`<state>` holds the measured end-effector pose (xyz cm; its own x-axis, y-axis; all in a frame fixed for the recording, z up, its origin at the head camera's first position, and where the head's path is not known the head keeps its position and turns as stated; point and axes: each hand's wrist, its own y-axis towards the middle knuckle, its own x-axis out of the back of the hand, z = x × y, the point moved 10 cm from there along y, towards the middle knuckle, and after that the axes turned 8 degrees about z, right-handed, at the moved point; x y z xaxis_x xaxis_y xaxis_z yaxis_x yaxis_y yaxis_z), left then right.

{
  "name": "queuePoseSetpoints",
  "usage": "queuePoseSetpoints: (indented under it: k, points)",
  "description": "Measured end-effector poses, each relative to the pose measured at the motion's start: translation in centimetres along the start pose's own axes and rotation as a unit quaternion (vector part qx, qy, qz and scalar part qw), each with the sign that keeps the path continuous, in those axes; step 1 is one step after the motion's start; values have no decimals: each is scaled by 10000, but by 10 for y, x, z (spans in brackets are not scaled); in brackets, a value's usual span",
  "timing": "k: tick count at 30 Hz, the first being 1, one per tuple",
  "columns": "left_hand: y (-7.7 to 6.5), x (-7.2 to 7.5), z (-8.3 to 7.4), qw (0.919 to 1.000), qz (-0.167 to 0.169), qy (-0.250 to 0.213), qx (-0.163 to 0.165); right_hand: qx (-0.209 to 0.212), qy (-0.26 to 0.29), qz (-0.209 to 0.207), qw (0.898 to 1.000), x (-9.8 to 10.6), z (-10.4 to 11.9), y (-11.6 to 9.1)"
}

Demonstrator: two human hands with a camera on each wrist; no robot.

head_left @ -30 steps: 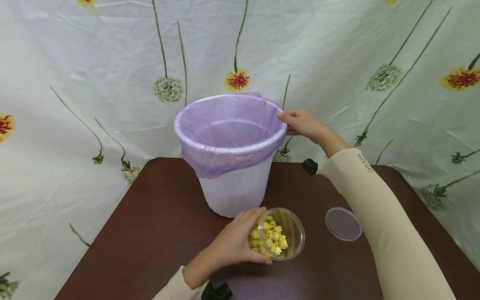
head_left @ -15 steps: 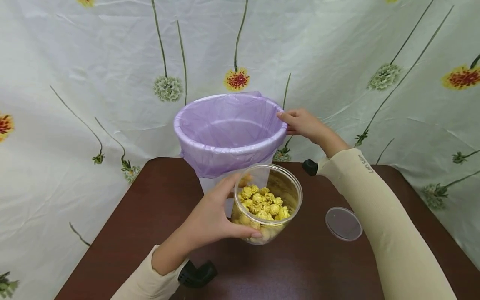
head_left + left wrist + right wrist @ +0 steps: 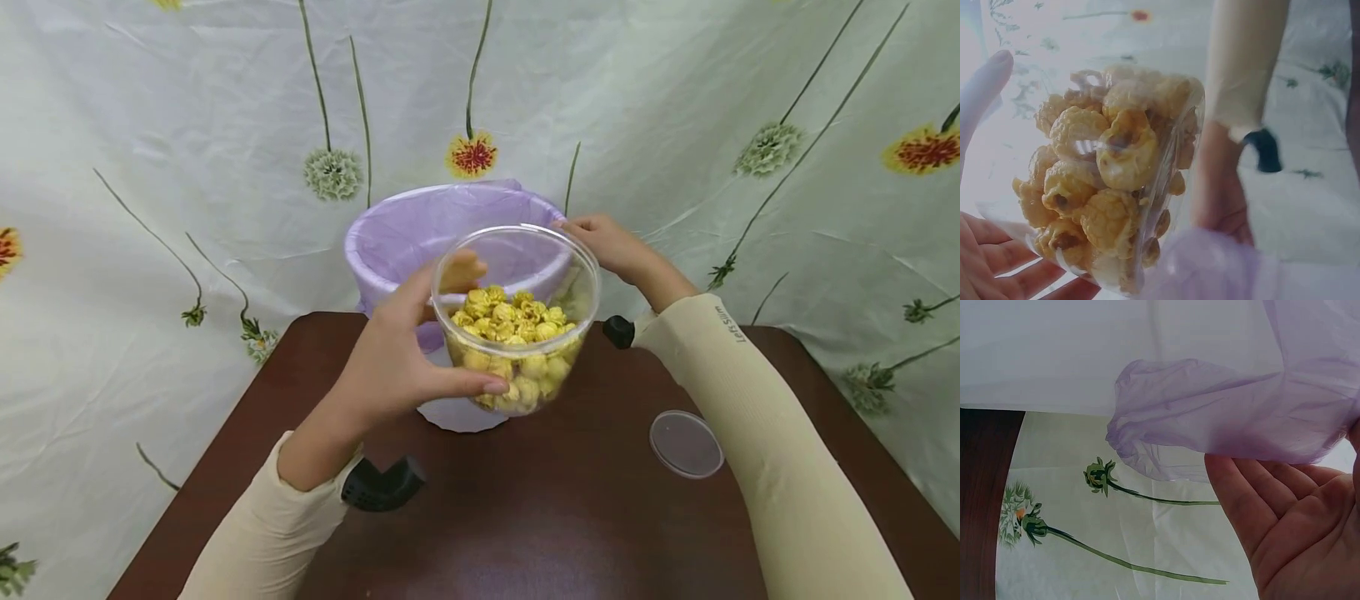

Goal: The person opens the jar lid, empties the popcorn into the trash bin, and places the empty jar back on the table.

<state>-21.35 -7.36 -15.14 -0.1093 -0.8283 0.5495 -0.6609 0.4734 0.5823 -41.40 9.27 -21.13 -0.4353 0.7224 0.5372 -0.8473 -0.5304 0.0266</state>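
My left hand (image 3: pixel 397 358) grips a clear plastic tub (image 3: pixel 517 250) around its side, thumb in front and fingers behind. Yellow popcorn (image 3: pixel 1097 175) fills its lower part, and the tub leans slightly, its mouth tipped toward me. In the head view it overlaps the near right part of a white trash bin (image 3: pixel 461 415) lined with a purple bag (image 3: pixel 405 217). My right hand (image 3: pixel 611 250) pinches the bin's right rim, with the thumb on top and fingers under the folded edge of the bag, as the right wrist view shows at the purple film (image 3: pixel 1210 419).
A round clear lid (image 3: pixel 686 444) lies on the dark brown table (image 3: pixel 585 517) at the right, beside the right sleeve. Behind the table hangs a pale cloth (image 3: pixel 225 108) printed with flowers. Both wrists wear black devices.
My left hand has lifted the tub of popcorn up and forward from low over the table to in front of the bin's opening, turning it more upright. My right hand stays on the rim.
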Motion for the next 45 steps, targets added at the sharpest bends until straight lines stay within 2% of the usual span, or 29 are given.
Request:
queuePoseSetpoints:
  k: [5,9,13,20,25,29,34,37,40,45]
  points:
    - [17,26,0,9992,-393,17,120,-88,359,25,9993,-1,-1,2]
    - [33,47,-4,9965,-747,323,174,-240,464,192,9985,-3,-1,2]
    - [50,64,-3,9929,-969,578,385,-240,554,334,9976,-5,0,2]
    - [74,85,5,9841,-1049,1152,848,-219,586,338,9975,-2,-2,1]
    - [86,93,14,9753,-1049,1604,1099,-226,570,360,9975,-2,-3,-2]
    - [98,97,21,9659,-925,2069,1254,-191,636,358,9972,-4,-2,-2]
    - [111,98,29,9469,-676,2769,1490,-189,673,329,9970,-5,-3,-1]
    - [118,97,33,9325,-421,3179,1660,-196,692,305,9969,-6,-4,0]
    - [123,94,38,9130,-44,3635,1853,-206,715,289,9968,-6,-5,0]
    - [128,90,42,8791,442,4316,1975,-240,704,228,9970,-6,-5,-1]
